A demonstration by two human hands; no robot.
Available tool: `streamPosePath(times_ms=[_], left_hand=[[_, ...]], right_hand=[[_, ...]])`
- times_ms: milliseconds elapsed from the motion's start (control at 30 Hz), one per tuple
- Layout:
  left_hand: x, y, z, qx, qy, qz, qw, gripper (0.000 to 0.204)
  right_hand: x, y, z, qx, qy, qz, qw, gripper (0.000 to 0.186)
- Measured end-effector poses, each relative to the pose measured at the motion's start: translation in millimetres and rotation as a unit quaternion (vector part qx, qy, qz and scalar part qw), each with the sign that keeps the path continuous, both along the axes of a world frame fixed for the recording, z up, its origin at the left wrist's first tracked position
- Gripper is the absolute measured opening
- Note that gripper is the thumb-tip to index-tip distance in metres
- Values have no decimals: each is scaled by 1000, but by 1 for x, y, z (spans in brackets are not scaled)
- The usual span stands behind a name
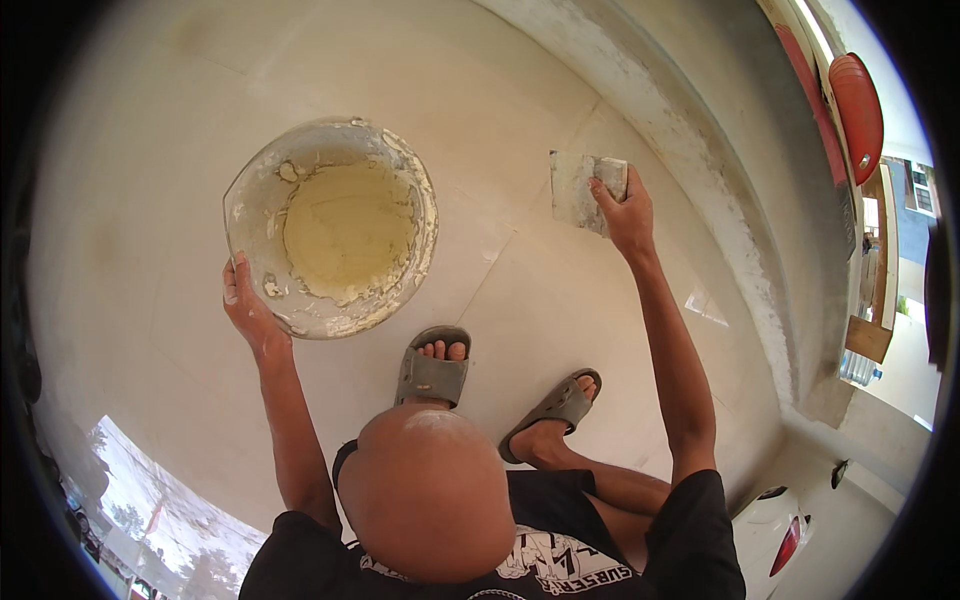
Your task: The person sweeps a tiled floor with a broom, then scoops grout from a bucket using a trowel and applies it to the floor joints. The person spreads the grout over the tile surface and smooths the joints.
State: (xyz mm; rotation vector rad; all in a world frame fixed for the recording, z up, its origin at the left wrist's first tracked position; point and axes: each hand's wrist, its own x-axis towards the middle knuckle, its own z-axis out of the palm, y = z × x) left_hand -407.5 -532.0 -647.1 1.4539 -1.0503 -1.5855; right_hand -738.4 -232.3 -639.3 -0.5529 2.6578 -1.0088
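A wide round basin (425, 175) is on the left, with pale plaster-like residue caked on its rim and inner wall. Its bottom looks yellowish; whether liquid covers it I cannot tell. My left hand (252, 308) grips the basin's near left rim, fingers on the outside. On the right, my right hand (630, 215) is closed around the edge of a flat, roughly square putty scraper (573, 190), thumb on its upper face. The scraper's blade is smeared with grey-white residue. It is apart from the basin, over the pale floor.
My sandalled feet (435, 378) and bent knee (425, 490) are between my arms. A wall base (740, 230) with rough plaster curves along the right. Beyond it are a red rounded object (857, 115), a wooden piece (870, 338) and plastic bottles (858, 368). A red-lit white vehicle (755, 530) shows at lower right.
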Motion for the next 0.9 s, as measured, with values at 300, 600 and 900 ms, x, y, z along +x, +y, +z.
streamPosePath(times_ms=[300, 600, 900], left_hand=[[0, 8, -5, -10, -33, 11, 999, 39], [-3, 12, -2, -34, -74, -26, 996, 44], [0, 10, -5, -22, -65, -20, 997, 50]], right_hand=[[150, 11, -85, 178, 255, 171, 935, 31], [180, 6, -93, 152, 155, 168, 962, 38], [96, 7, -50, 141, 179, 101, 969, 35]])
